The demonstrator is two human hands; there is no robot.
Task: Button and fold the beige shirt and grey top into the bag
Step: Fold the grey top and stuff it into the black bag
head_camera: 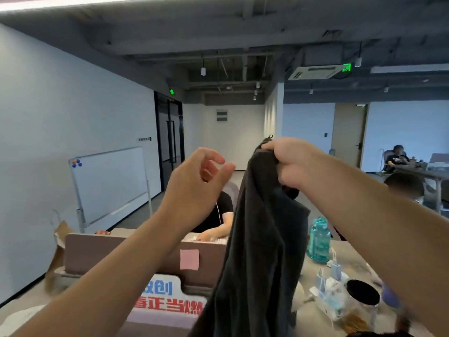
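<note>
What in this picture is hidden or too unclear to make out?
All in the one head view:
- grey top: its hem is cut off by the bottom edge, and it hangs bunched, so its front is unreadable.
- right hand: the fingers curl out of sight into the fabric.
- beige shirt and bag: nowhere in frame.
- printed sign: partly covered by the top.

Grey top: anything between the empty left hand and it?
Nothing visible. Only open air separates the left hand, fingers loosely curled and empty, from the dark grey fabric top, which hangs from the right hand gripping its upper edge. The bag is not in view.
</note>
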